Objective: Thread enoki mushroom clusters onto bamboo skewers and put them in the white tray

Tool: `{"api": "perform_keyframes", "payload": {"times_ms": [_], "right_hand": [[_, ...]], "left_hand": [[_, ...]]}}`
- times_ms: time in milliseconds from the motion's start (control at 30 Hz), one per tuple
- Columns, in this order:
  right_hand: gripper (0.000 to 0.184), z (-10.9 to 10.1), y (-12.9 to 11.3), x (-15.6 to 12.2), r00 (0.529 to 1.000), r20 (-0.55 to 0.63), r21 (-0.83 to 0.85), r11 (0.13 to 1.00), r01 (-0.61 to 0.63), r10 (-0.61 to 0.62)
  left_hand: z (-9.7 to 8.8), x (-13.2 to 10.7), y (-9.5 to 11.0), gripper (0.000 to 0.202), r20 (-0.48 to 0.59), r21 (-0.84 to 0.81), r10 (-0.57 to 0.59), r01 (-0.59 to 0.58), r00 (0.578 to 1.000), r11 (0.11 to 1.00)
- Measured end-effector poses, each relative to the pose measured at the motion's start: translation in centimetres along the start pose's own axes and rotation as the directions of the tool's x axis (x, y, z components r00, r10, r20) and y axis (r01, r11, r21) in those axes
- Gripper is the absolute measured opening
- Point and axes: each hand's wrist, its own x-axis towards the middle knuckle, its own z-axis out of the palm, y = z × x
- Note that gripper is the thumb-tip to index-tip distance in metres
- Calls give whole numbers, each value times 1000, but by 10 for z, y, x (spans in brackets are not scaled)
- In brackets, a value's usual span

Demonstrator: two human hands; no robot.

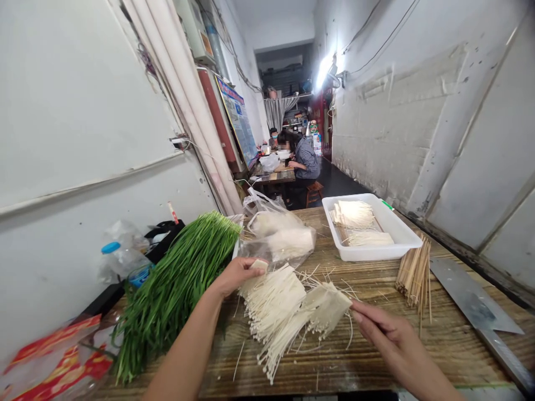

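Observation:
A loose heap of enoki mushrooms (276,306) lies on the wooden table in front of me, its thin stems fanned toward me. At the heap's far left end, my left hand (240,274) is closed, with a small pale flat piece (259,265) between thumb and fingers. My right hand (387,331) pinches the right corner of a thin pale sheet (328,305), which looks like tofu skin. That sheet rests tilted over the right side of the mushrooms, with cap ends showing at its lower edge.
Green garlic chives (179,289) are piled at left, near a blue-capped bottle (121,257). Behind the mushrooms sits a plastic bag (288,239) of more enoki. At right are a white tray (401,245) with bundles, bamboo skewers (413,273) and a cleaver (472,295). People sit farther back.

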Motion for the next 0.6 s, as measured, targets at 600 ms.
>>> {"api": "perform_keyframes", "payload": {"times_ms": [600], "right_hand": [[30, 10, -42, 28, 958, 190, -24, 974, 223, -215]], "left_hand": [[16, -34, 99, 38, 73, -477, -83, 108, 994, 872]]}}
